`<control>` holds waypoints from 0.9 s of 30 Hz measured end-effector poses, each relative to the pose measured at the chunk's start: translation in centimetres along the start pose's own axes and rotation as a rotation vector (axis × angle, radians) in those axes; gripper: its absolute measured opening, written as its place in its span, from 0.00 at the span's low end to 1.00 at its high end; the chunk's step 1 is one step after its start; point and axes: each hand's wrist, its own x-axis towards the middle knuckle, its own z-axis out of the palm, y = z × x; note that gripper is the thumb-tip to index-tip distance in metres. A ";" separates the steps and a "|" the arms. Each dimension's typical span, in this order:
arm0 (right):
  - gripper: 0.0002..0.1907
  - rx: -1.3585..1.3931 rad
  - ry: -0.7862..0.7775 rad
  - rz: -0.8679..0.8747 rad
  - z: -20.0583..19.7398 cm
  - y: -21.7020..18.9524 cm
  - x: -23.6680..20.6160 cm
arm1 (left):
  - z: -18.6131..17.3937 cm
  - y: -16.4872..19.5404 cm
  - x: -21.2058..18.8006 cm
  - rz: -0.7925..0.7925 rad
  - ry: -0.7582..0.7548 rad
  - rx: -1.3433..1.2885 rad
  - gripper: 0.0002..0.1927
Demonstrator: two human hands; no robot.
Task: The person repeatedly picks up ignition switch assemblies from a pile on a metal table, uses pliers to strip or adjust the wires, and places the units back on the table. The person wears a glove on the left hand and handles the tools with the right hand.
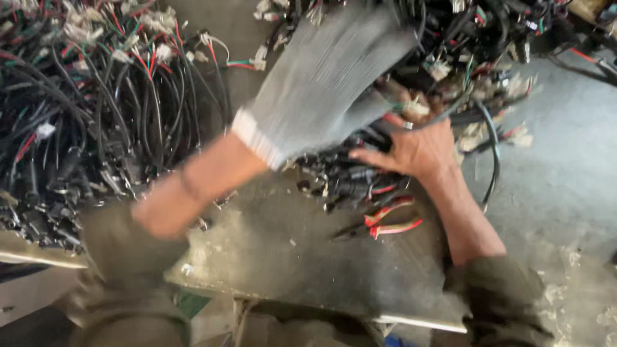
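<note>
Left hand (328,83), gloved and spread wide, blurs above the wire bundle (360,177) mid-desk (289,257), bare right hand (414,151) gripping its black cables; I'd pin the bundle firmly, red-handled cutters (385,222) just beside it.

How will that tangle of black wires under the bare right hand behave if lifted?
Likely floppy: the black wire bundle sags in loose loops. It would probably snag, since strands run into the larger pile. The right hand rests on it; the gloved left hand is blurred.
</note>
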 end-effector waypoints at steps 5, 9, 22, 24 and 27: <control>0.52 0.061 -0.082 0.090 0.5 -0.3 -0.2 | 5.3 1.3 -12.1 -0.572 -0.264 -0.236 0.43; 0.42 0.142 0.028 0.130 0.7 -2.2 -1.7 | 7.1 1.0 -14.9 -0.520 -0.092 -0.264 0.41; 0.21 0.824 0.385 0.531 -6.9 -8.2 1.1 | 5.9 2.6 -11.0 -0.371 0.220 -0.315 0.16; 0.20 0.914 0.434 0.561 -8.8 -8.9 1.4 | 3.9 3.4 -11.4 -0.434 0.324 -0.309 0.13; 0.17 0.803 0.351 0.338 -9.8 -11.1 0.8 | 0.1 4.8 -12.3 -0.646 0.572 -0.545 0.14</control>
